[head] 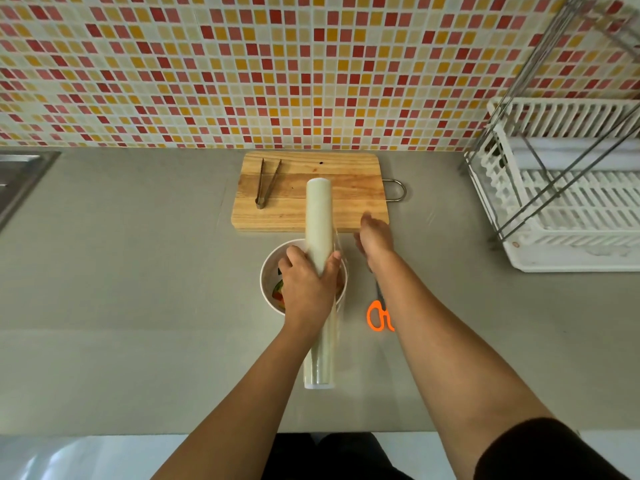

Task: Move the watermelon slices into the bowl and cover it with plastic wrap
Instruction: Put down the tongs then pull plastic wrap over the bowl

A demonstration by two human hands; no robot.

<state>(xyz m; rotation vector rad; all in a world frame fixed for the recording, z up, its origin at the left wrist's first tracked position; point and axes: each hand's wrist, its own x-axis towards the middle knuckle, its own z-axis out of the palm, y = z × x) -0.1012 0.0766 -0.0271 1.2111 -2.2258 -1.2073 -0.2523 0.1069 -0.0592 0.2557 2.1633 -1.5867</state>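
Note:
A white bowl (268,268) stands on the grey counter just in front of the wooden cutting board (349,192). Watermelon slices (278,294) show inside it, mostly hidden under my left hand (308,282). That hand grips a long roll of plastic wrap (318,216), held lengthwise over the bowl, pointing away from me. A short flap of clear film (341,247) stands off the roll's right side. My right hand (375,237) is just right of that flap, fingers curled down, and seems to pinch the film's free edge.
Metal tongs (266,181) lie on the cutting board's left part. Orange-handled scissors (377,317) lie on the counter under my right forearm. A white dish rack (568,202) stands at the right, a sink (20,174) at the far left, a tiled wall behind.

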